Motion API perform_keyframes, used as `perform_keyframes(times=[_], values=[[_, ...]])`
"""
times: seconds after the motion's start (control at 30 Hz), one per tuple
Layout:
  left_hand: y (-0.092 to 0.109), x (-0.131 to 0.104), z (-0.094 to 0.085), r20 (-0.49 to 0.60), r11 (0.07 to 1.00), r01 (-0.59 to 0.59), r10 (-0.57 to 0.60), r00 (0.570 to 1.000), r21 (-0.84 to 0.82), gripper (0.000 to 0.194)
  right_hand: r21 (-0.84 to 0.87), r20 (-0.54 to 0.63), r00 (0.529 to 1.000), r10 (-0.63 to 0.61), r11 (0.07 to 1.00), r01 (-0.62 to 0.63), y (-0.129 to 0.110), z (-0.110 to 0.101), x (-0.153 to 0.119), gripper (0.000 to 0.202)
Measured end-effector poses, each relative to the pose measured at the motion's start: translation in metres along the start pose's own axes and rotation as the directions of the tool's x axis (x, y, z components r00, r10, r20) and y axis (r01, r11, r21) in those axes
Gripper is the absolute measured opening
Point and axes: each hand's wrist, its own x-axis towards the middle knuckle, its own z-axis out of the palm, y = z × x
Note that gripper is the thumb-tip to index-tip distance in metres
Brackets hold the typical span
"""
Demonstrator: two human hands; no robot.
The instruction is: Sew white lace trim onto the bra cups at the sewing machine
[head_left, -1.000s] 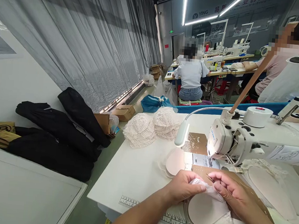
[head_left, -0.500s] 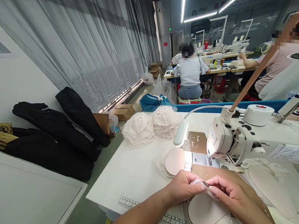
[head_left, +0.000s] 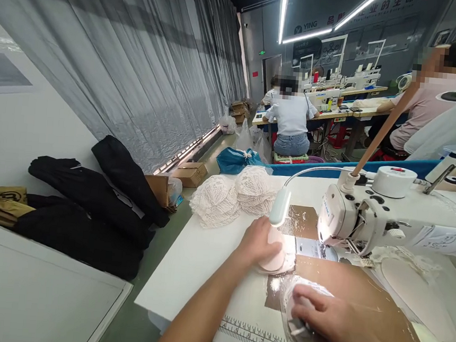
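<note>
My left hand reaches to the left of the sewing machine, its thumb pressed over a pale pink oval pad with lace around it. The fingers beyond the pad are partly hidden. My right hand, slightly blurred, is curled over a second lace-edged piece near the table's front edge. Under its fingers shows a small dark and silver tool, apparently thread snips. The machine's needle area is lit, and neither hand touches it.
Two stacks of white lace pieces stand at the table's back left. A lamp on a bent neck hangs near my left hand. More lace with an oval pad lies right of the machine. Co-workers sit at machines beyond.
My hands, together at the lace piece before, are now apart. The left has moved up and away to the pad beside the machine; the right has lowered with the tool over the near piece.
</note>
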Motion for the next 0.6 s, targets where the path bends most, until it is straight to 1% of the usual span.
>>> perform_keyframes(times=[0.03, 0.1, 0.17, 0.23, 0.27, 0.3, 0.37, 0.4, 0.43, 0.47, 0.53, 0.6], values=[[-0.007, 0.005, 0.002, 0.015, 1.0, 0.023, -0.023, 1.0, -0.009, 0.045, -0.007, 0.056, 0.998, -0.004, 1.0, 0.005, -0.001, 0.0, 0.0, 0.017], [-0.019, 0.01, 0.008, 0.068, 0.996, 0.06, -0.056, 0.996, -0.058, 0.031, -0.031, 0.136, 0.99, 0.042, 0.999, -0.038, 0.002, -0.006, -0.004, 0.013], [-0.027, 0.008, 0.014, 0.135, 0.987, 0.082, -0.063, 0.989, -0.139, 0.017, -0.073, 0.148, 0.977, 0.154, 0.987, -0.145, 0.012, -0.018, -0.013, 0.013], [-0.031, 0.004, 0.018, 0.191, 0.969, 0.093, -0.049, 0.98, -0.229, 0.019, -0.1, 0.136, 0.956, 0.26, 0.964, -0.247, 0.023, -0.03, -0.019, 0.012], [-0.032, 0.003, 0.02, 0.213, 0.958, 0.096, -0.038, 0.976, -0.269, 0.022, -0.072, 0.113, 0.941, 0.318, 0.948, -0.311, 0.028, -0.034, -0.02, 0.014], [-0.032, 0.001, 0.021, 0.231, 0.947, 0.097, -0.025, 0.973, -0.305, 0.025, 0.001, 0.08, 0.919, 0.385, 0.922, -0.386, 0.031, -0.037, -0.018, 0.018], [-0.031, 0.0, 0.023, 0.256, 0.93, 0.09, 0.005, 0.967, -0.358, 0.026, 0.21, 0.028, 0.858, 0.512, 0.837, -0.506, 0.032, -0.038, -0.008, 0.029], [-0.03, 0.0, 0.023, 0.264, 0.923, 0.082, 0.022, 0.964, -0.375, 0.026, 0.304, 0.021, 0.834, 0.552, 0.791, -0.531, 0.032, -0.036, 0.0, 0.039], [-0.03, 0.0, 0.023, 0.272, 0.919, 0.072, 0.039, 0.961, -0.388, 0.025, 0.368, 0.025, 0.825, 0.564, 0.762, -0.532, 0.03, -0.033, 0.009, 0.046], [-0.03, 0.0, 0.023, 0.281, 0.916, 0.062, 0.056, 0.958, -0.395, 0.024, 0.39, 0.031, 0.835, 0.549, 0.763, -0.516, 0.029, -0.029, 0.018, 0.046], [-0.029, -0.001, 0.021, 0.296, 0.916, 0.042, 0.085, 0.951, -0.398, 0.021, 0.401, 0.033, 0.859, 0.511, 0.781, -0.48, 0.026, -0.022, 0.032, 0.036], [-0.027, -0.003, 0.017, 0.304, 0.922, 0.011, 0.116, 0.945, -0.388, 0.021, 0.412, 0.015, 0.868, 0.497, 0.788, -0.459, 0.024, -0.015, 0.039, 0.034]])
